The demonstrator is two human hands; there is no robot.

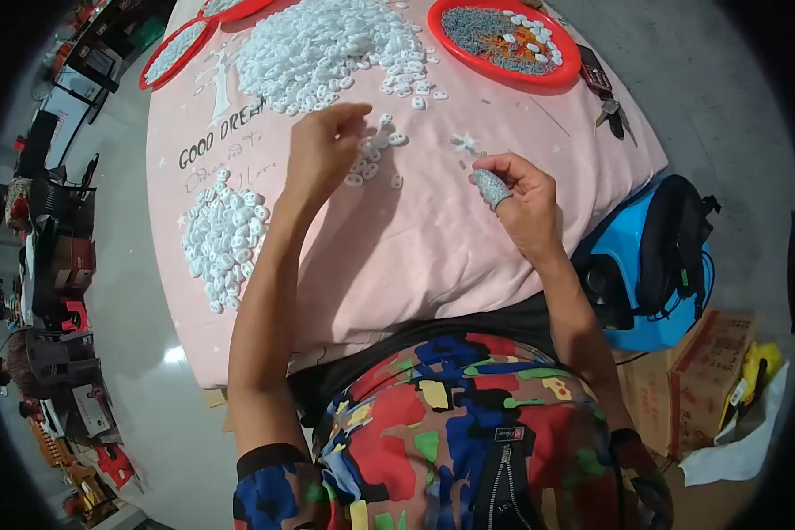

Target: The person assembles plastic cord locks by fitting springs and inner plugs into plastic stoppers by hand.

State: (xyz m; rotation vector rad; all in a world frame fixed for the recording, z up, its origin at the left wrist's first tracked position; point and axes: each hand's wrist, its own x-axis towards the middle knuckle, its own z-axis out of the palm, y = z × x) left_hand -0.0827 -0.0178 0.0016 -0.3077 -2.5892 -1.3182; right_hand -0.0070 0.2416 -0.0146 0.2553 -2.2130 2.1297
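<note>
My left hand (320, 155) hovers over a small cluster of white two-holed plastic pieces (368, 163), its fingers bent and its index finger and thumb apart, with nothing visible between them. To the right, my right hand (530, 201) is closed in a pinch just above the cloth. A silvery grey cover (492, 188) wraps its thumb. Whatever lies at the pinched fingertips is too small to name. A large heap of the same white pieces (322, 53) spreads farther off, and a smaller heap (223, 238) lies left of my left forearm.
A pink printed cloth (415, 256) covers the table. At the far right, a red tray (567, 75) holds small grey metal parts with white and orange pieces, beside keys (609, 110). Another red tray (150, 79) stands far left. A blue-and-black bag (662, 256) and a cardboard box (707, 380) are at right.
</note>
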